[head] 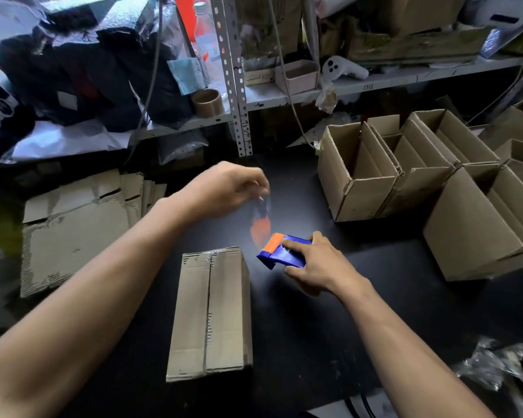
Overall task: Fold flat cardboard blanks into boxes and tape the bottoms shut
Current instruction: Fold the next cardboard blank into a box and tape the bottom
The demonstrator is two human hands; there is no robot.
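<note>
Right hand [317,263] grips the blue tape dispenser [281,251] just right of the folded box [212,312] on the black table [375,297]; left hand [230,185] looks like it's pinching clear tape [261,215], pretty blurry though.

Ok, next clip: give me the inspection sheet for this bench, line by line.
Surface: black table, bare in the middle.
Job's things: box lying bottom up, seam taped; flat blanks stacked left; open boxes right.
Clutter: crumpled plastic at right edge.
Grips: left hand pinches the clear tape end; right hand grips the blue-orange dispenser.
Cables: grey cord hangs down from the shelf.
Surroundings: shelf holds dark bags, a bottle, a tape roll.
</note>
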